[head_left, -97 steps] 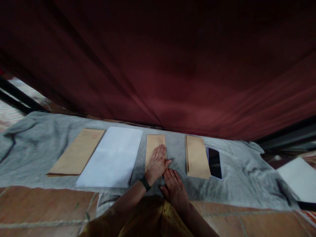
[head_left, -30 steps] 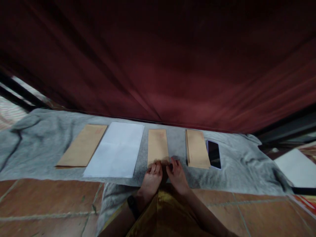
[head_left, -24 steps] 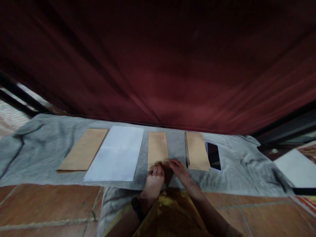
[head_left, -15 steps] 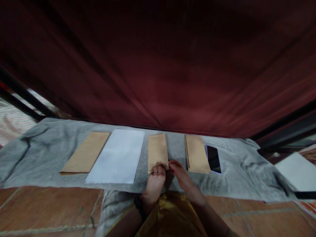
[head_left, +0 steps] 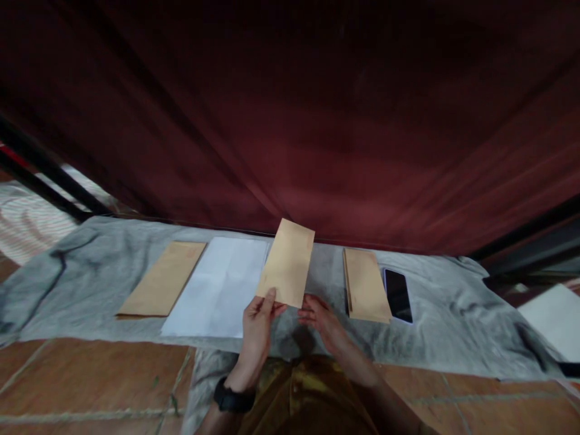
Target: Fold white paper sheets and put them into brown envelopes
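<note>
A tan paper envelope (head_left: 290,260) is raised off the grey cloth in front of me, tilted with its far end leaning right. My left hand (head_left: 259,320), a dark watch on its wrist, grips the envelope's near left corner, thumb on top and fingers underneath. At the near right corner is my right hand (head_left: 324,320), its fingers apart and loosely curled; whether they touch the paper's edge I cannot tell. White paper sheets (head_left: 217,284) lie just left of the envelope, partly covered by it.
Tan envelopes (head_left: 161,281) lie at the far left, and a small stack of envelopes (head_left: 368,287) lies on the right beside a smartphone (head_left: 399,296). Grey cloth (head_left: 444,320) spreads beneath everything. A dark red fabric wall (head_left: 290,151) rises behind; tiles (head_left: 104,380) show in front.
The envelope has come up off the cloth and turned, its far end now farther away. My left hand has shifted left along its near edge; my right hand has loosened at the corner.
</note>
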`<state>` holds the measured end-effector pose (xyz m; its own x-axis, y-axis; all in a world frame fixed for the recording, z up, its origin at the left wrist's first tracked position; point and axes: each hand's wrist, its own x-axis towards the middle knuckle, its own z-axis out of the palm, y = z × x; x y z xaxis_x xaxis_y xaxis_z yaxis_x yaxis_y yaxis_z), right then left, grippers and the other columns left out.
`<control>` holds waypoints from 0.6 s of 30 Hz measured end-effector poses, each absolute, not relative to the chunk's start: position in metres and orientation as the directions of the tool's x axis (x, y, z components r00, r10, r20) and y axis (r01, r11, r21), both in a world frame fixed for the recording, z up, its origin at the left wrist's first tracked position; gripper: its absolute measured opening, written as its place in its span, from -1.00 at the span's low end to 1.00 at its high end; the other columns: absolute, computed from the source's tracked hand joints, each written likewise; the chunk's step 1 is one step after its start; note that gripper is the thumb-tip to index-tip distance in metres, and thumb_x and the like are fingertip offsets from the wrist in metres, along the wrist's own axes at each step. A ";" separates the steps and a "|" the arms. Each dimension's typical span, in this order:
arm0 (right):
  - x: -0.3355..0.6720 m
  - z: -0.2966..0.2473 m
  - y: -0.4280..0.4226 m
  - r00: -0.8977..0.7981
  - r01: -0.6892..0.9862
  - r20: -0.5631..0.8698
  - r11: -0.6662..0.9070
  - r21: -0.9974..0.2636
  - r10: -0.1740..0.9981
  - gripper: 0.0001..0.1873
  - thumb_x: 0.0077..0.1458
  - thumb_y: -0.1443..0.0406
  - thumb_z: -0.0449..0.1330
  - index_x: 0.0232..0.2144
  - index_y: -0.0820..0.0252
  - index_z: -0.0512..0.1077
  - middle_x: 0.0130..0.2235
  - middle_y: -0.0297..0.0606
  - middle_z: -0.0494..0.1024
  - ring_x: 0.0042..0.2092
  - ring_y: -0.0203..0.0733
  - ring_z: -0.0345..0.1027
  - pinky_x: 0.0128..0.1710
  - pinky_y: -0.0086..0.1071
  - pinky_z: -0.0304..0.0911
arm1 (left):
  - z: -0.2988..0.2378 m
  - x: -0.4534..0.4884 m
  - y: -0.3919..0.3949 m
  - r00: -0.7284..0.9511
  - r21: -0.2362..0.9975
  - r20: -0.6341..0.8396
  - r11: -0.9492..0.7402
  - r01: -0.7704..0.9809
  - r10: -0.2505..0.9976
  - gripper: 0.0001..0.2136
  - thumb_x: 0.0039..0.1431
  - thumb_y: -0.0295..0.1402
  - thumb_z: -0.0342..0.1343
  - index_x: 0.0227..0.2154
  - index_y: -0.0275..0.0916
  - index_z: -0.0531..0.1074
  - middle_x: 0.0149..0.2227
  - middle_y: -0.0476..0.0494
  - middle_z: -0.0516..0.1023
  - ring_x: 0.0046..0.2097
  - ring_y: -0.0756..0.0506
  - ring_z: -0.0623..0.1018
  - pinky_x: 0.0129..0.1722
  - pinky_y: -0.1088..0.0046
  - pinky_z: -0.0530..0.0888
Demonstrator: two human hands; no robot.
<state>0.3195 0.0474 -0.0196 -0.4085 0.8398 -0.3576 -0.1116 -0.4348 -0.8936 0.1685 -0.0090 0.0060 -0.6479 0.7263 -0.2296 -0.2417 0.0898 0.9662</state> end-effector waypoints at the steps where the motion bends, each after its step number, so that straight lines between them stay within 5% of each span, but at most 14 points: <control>1: 0.318 -0.022 0.047 -0.444 -0.111 -0.378 -0.468 -0.876 0.812 -0.52 0.13 -0.08 0.16 -0.14 0.16 0.51 -0.12 -0.03 0.64 -0.19 0.01 0.56 -0.14 -0.07 0.49 | 0.003 0.172 -0.009 -0.627 0.907 -0.329 0.052 -0.418 0.706 -0.58 -0.04 0.03 0.35 -0.54 -0.26 0.45 -0.52 -0.05 0.57 -0.42 -0.06 0.61 -0.24 0.36 0.60; 5: 0.313 -0.031 0.047 -0.431 -0.081 -0.401 -0.477 -0.875 0.808 -0.56 0.12 -0.07 0.17 -0.22 0.15 0.50 -0.26 -0.08 0.65 -0.29 0.00 0.55 -0.20 -0.06 0.52 | -0.011 0.188 -0.009 -0.502 0.743 -0.510 0.064 -0.666 0.699 -0.57 -0.25 -0.08 0.50 -0.58 -0.29 0.43 -0.53 -0.08 0.58 -0.41 -0.04 0.62 -0.17 0.39 0.61; 12: 0.323 -0.048 0.057 -0.448 0.152 -0.420 -0.396 -0.906 0.789 -0.68 0.10 -0.03 0.16 -0.35 0.06 0.47 -0.37 -0.19 0.60 -0.36 -0.05 0.52 -0.29 -0.10 0.51 | -0.031 0.185 -0.019 -0.308 0.668 -0.621 0.281 -0.689 0.721 -0.67 0.00 -0.14 0.41 -0.45 -0.33 0.53 -0.38 -0.28 0.67 -0.32 -0.11 0.68 -0.22 0.38 0.63; 15: 0.325 -0.059 0.058 -0.406 0.195 -0.434 -0.387 -0.901 0.804 -0.72 0.09 0.00 0.15 -0.33 0.03 0.42 -0.42 -0.27 0.57 -0.41 -0.09 0.50 -0.35 -0.15 0.48 | -0.041 0.179 -0.037 -0.269 0.762 -0.584 0.404 -0.506 0.766 -0.64 0.06 -0.04 0.33 -0.41 -0.31 0.55 -0.45 -0.22 0.65 -0.41 -0.13 0.66 -0.37 0.36 0.62; 18: 0.326 -0.071 0.058 -0.351 0.223 -0.396 -0.334 -0.916 0.849 -0.75 0.04 0.03 0.17 -0.32 0.03 0.40 -0.48 -0.35 0.53 -0.47 -0.11 0.47 -0.47 -0.23 0.43 | -0.046 0.175 -0.052 -0.424 0.955 -0.272 0.298 -0.006 0.864 -0.64 0.24 -0.02 0.13 -0.39 -0.25 0.57 -0.44 -0.17 0.64 -0.37 -0.14 0.65 -0.31 0.31 0.62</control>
